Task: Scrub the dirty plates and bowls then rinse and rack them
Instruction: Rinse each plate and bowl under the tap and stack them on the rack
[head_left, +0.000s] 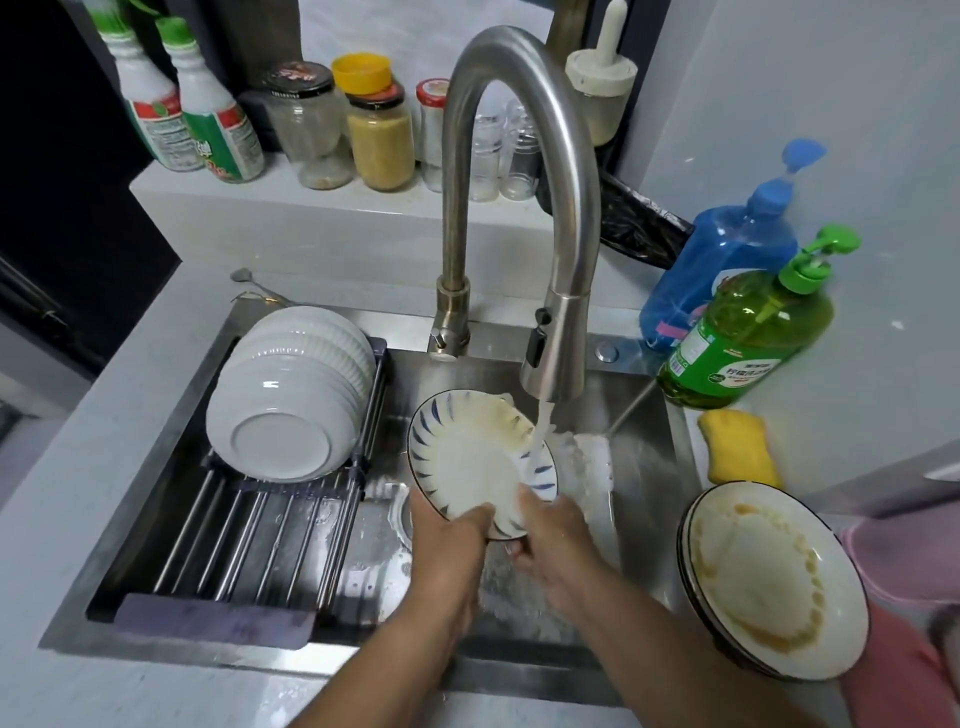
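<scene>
Plate (480, 460) tilted, face toward viewer, gripped by both hands under tap.

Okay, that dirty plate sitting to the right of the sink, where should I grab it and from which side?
Take the dirty plate by its left rim, the edge nearest the sink, coming from the sink side. It looks to sit on another plate, so pinch thumb on top, fingers under the dark edge. The centre is greasy, and the rim is cleaner.

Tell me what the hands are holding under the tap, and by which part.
Both hands, left and right, grip the blue-striped plate by its near lower rim.
</scene>
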